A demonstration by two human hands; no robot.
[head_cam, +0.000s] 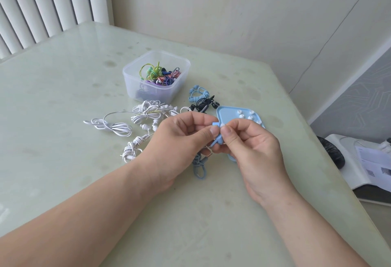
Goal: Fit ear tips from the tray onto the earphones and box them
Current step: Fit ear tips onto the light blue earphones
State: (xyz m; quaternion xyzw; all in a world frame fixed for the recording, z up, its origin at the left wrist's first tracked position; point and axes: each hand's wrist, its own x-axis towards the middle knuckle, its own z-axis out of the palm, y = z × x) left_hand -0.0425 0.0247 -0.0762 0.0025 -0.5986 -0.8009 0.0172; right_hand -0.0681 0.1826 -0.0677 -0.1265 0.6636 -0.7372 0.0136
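Left hand (179,139) gripped the blue earphone (217,138), thumb and forefinger curled on its body. We held it raised over the tabletop (63,108) at picture centre. Right hand (256,152) pinched a small white ear tip (223,126) between thumb and forefinger, pressed against the bud end of that earphone. We could not tell if the tip was seated, since fingers hid the joint. The earphone's bundled blue cable (198,168) trailed below the hands at 6 o'clock onto the tabletop.

Blue tray (229,109) lay at 1 o'clock from the hands, partly hidden behind our right hand. Loose white tips (241,116) were scattered in its far end. Clear plastic box (135,85) stood open-topped at 11 o'clock, well apart from the hands, holding a tangle of coloured earphones (160,73).

Between box and tray, at 12 o'clock, lay a coiled light-blue set (198,94) and, just nearer us, a black set (204,104). The black one was touching or just beside the tray's far corner; we could not tell which. White earphones (143,116), several bundles, lay at 9 to 10 o'clock, running from just beside the box to near our left wrist.

Off the tabletop at 3 o'clock we saw an open booklet (372,167) and a dark object (333,153) beside it, too cropped to identify. White slatted blinds (42,2) hung at 10 o'clock, in the far corner.
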